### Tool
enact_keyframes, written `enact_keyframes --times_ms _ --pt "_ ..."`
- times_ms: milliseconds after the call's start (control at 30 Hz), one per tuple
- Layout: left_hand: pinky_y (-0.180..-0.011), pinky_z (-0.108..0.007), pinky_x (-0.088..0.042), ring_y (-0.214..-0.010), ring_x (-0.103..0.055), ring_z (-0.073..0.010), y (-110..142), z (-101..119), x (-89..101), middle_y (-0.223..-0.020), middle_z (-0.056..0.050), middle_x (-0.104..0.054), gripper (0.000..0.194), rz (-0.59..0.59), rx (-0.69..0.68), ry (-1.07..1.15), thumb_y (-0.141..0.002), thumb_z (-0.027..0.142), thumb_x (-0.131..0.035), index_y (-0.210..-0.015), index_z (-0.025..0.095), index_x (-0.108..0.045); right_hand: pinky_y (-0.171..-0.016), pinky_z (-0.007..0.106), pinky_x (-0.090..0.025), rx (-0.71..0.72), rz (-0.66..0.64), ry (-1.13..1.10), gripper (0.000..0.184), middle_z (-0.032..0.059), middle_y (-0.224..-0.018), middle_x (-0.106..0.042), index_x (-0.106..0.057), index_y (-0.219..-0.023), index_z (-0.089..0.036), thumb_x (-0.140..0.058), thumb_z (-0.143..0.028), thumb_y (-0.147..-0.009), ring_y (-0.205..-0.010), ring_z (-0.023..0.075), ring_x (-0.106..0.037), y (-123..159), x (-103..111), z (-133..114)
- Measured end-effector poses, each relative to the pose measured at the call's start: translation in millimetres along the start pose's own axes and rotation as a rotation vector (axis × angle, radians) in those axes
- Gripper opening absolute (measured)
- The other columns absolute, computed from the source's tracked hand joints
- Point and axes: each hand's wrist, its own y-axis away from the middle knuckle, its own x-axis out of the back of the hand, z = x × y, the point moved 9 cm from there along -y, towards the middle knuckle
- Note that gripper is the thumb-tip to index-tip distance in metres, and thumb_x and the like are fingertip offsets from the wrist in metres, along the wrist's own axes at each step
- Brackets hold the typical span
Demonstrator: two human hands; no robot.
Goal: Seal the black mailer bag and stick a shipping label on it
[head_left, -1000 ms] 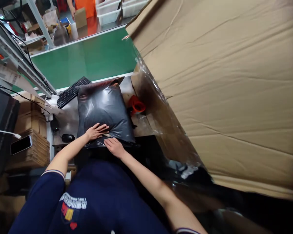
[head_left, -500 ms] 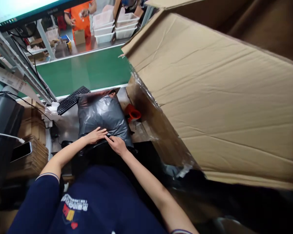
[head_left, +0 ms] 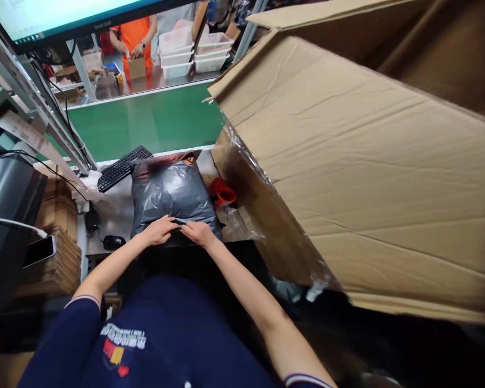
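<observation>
A stuffed grey plastic mailer bag point(head_left: 172, 191) lies on the work table in front of me. Both my hands rest on its near edge, side by side. My left hand point(head_left: 158, 229) presses down on the folded flap with fingers curled onto the plastic. My right hand point(head_left: 201, 233) meets it at the middle of the flap, fingertips pinching the bag's edge. A red tape dispenser point(head_left: 222, 192) sits just right of the bag.
A huge cardboard box point(head_left: 359, 161) leans over the right side. A black keyboard point(head_left: 121, 167) and mouse point(head_left: 113, 242) lie left of the bag, a phone point(head_left: 39, 251) on stacked cartons. Beyond runs a green conveyor point(head_left: 145, 121), where a person in orange point(head_left: 132, 37) handles a small box.
My left hand slid from flat on the bag's top down to its near edge, and my right hand came in to meet it on the flap. The view tilted up.
</observation>
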Motion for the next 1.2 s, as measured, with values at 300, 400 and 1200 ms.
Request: enact_keyframes --times_ms 300,400,1200 --pt "-0.097 -0.042 -0.053 -0.110 -0.065 -0.0305 18.1 -10.1 -14.4 -0.132 -0.018 -0.066 0.050 -0.095 0.285 -0.100 -0.084 0.043 -0.073 -0.123 0.012 -0.070 -0.061 0.034 -0.020 0.087 0.028 0.033 0.048 0.0030 -0.067 -0.060 -0.073 -0.079 -0.020 -0.040 -0.037 -0.110 -0.061 0.0132 -0.045 -7.4 10.9 -3.0" --pt "-0.100 -0.037 -0.053 -0.114 -0.066 -0.0268 11.1 -22.3 -14.6 -0.131 -0.012 -0.070 0.038 -0.150 0.327 -0.019 -0.086 0.023 -0.064 -0.122 0.016 -0.073 -0.060 0.033 -0.020 0.043 0.012 0.013 0.049 0.0030 -0.069 -0.060 -0.072 -0.078 -0.020 -0.039 -0.037 -0.110 -0.059 0.0120 -0.043 -15.0 7.9 7.4" --pt "-0.120 -0.062 -0.039 -0.139 -0.057 -0.0313 122.8 -57.9 3.4 -0.134 -0.016 -0.071 0.029 0.298 0.222 0.220 -0.087 0.028 -0.067 -0.115 0.019 -0.072 -0.057 0.031 -0.020 -0.056 -0.003 -0.149 0.071 0.0053 -0.065 -0.064 -0.068 -0.067 -0.018 -0.029 -0.062 -0.107 -0.058 0.0127 -0.053 -41.3 -3.7 58.2"
